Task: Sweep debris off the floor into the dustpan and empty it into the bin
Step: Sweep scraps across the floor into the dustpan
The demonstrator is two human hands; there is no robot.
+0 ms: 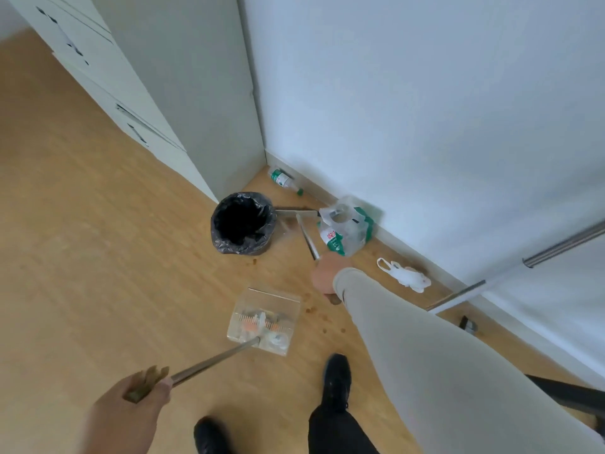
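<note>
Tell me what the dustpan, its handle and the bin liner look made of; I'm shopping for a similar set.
The dustpan looks like clear plastic: the floor and the debris inside show through it. Its handle seems metal, a thin grey tube with a dull sheen. The bin liner looks like thin dark plastic film, crumpled and slightly glossy over the rim.

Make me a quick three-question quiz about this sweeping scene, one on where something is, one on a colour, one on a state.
1. The bin with the black liner stands:
A. beside the grey cabinet
B. between the shoes
C. on a shelf

2. The cap of the plastic bottle lying by the wall is:
A. red
B. green
C. yellow

3. The clear plastic dustpan:
A. is empty
B. holds litter
C. is upside down

Answers: 1 A, it sits at the cabinet's corner. 2 B, the cap shows green. 3 B, scraps show inside; the left hand grips its handle.
</note>
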